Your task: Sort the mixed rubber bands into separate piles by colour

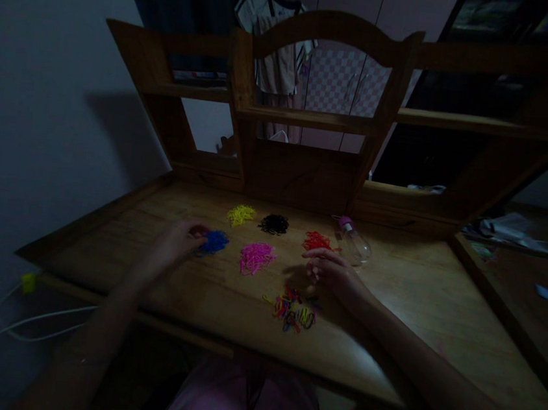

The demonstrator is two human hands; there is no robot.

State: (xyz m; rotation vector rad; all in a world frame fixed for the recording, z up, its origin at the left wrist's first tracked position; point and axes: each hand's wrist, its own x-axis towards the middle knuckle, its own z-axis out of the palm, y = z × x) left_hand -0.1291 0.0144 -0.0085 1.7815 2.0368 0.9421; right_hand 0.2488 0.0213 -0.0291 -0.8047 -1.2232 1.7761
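Observation:
On the wooden desk lie several loose piles of small coloured loops that look like rubber bands. My left hand (179, 241), somewhat blurred, is at the left edge of the blue pile (214, 242), thumb and fingers apart; no loop shows between them. My right hand (330, 273) hovers just in front of the red pile (318, 241), fingers loosely bent and apart, nothing visible in them. Below it spreads a mixed-colour pile (295, 311). The pink pile (257, 257) lies between my hands, with the black pile (274, 224) and yellow pile (240, 215) behind.
A clear bottle with a purple top (358, 245) lies on its side by the red pile. Behind the desktop (185, 300) rises a wooden shelf unit (312, 119). A white cable (36, 320) hangs past the left front edge.

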